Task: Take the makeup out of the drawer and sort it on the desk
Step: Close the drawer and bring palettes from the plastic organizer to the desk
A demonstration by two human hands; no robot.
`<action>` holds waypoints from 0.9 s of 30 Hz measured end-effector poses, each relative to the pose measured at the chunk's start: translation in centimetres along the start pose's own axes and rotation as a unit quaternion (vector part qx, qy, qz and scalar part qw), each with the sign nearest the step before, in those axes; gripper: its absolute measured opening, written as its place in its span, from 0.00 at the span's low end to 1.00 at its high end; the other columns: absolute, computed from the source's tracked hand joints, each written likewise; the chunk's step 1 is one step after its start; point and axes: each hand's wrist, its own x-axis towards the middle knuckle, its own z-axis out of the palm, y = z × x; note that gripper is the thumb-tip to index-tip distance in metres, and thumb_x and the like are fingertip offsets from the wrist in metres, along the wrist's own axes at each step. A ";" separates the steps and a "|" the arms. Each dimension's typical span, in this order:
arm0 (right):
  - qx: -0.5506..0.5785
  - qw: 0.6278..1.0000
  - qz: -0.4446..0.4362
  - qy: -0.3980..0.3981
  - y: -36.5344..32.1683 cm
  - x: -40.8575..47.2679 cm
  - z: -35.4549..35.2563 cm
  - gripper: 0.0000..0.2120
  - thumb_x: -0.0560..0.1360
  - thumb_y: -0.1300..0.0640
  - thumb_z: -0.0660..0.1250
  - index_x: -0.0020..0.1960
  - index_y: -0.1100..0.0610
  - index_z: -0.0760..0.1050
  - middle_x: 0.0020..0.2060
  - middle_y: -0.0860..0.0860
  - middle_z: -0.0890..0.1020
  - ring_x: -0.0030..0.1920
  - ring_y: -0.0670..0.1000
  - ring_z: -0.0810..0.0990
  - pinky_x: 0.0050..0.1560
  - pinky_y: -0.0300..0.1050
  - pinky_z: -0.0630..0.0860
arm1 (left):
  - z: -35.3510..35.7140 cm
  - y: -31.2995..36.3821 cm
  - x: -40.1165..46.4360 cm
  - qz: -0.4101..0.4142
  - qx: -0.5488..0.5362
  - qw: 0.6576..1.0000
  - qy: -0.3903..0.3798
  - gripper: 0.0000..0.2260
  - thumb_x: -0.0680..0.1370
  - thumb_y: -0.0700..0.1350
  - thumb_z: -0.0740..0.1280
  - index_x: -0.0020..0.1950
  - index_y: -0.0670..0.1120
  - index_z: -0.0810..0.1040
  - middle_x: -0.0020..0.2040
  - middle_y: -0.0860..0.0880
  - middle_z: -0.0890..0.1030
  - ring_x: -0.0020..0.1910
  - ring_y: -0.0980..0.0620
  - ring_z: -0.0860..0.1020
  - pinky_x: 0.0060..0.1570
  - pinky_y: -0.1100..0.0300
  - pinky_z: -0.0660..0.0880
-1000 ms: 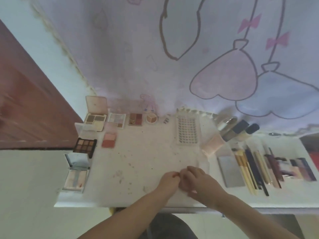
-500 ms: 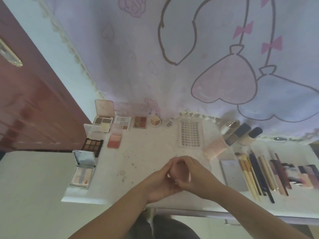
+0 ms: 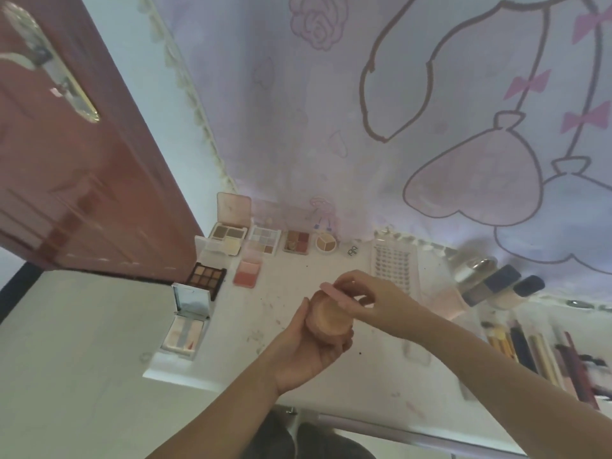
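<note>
Your left hand (image 3: 303, 351) cups the round compact (image 3: 328, 321) above the tabletop (image 3: 291, 313) while your right hand (image 3: 371, 299) pinches its pink lid (image 3: 334, 292); light, rigid, likely fragile, so grip the rim.

White desk (image 3: 374, 369) against lilac cartoon-print fabric wall hanging (image 3: 331, 127) with lace trim, reddish-brown wooden door (image 3: 82, 193) with metal handle plate (image 3: 49, 61) left, pale floor (image 3: 66, 359).
</note>
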 end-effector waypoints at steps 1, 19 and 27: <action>0.046 0.999 0.014 0.006 -0.2 0.9 0.1 0.11 0.75 0.42 0.65 0.53 0.46 0.76 0.48 0.43 0.83 0.50 0.43 0.82 0.53 0.41 0.79 | -0.6 0.2 0.0 -0.005 -0.006 1.000 0.014 0.26 0.77 0.60 0.59 0.59 0.39 0.80 0.58 0.38 0.76 0.52 0.43 0.76 0.59 0.55 0.72; -0.067 0.993 0.075 0.067 0.4 17.8 6.0 0.09 0.75 0.65 0.59 0.38 0.55 0.69 0.40 0.56 0.72 0.46 0.57 0.73 0.46 0.42 0.73 | -4.8 9.1 2.8 0.062 -0.141 0.948 0.280 0.08 0.81 0.38 0.57 0.45 0.37 0.71 0.49 0.36 0.74 0.45 0.37 0.73 0.50 0.46 0.72; -0.041 0.992 0.090 0.077 1.1 18.9 7.2 0.02 0.77 0.64 0.59 0.48 0.59 0.70 0.35 0.47 0.68 0.45 0.53 0.70 0.47 0.45 0.69 | -4.9 10.1 3.1 0.060 -0.105 0.947 0.296 0.06 0.80 0.38 0.59 0.46 0.37 0.72 0.45 0.40 0.72 0.44 0.39 0.73 0.49 0.47 0.73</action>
